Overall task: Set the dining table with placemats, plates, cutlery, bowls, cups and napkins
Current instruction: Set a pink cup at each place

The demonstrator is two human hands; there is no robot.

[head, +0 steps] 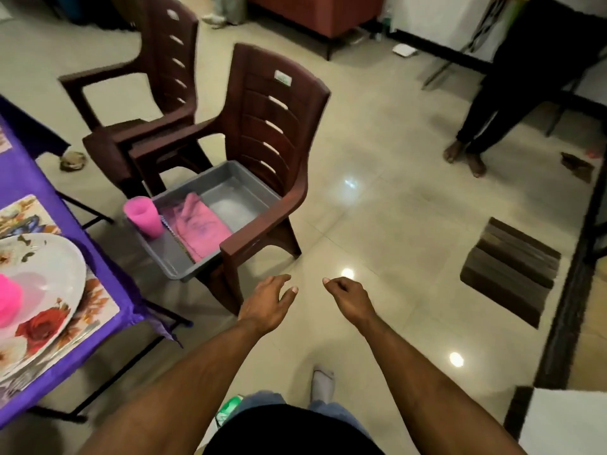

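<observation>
A grey tray [243, 188] rests on the seat of a brown plastic chair [272, 126]. Inside the tray stand a pink cup [144, 216] at its near-left corner and a folded pink napkin [200, 221]. My left hand [267, 302] hovers empty over the floor just in front of the chair, fingers spread. My right hand [349, 298] hangs beside it, fingers loosely curled, holding nothing. At the left, the purple-clothed table [108, 290] carries a floral placemat [98, 307], a white plate [52, 267], cutlery [62, 344] and another pink cup [8, 303].
A second brown chair [157, 77] stands behind the first. Another person's legs [486, 126] stand at the far right. A dark doormat [512, 270] lies on the tiled floor to the right. A red sofa [315, 11] is at the back.
</observation>
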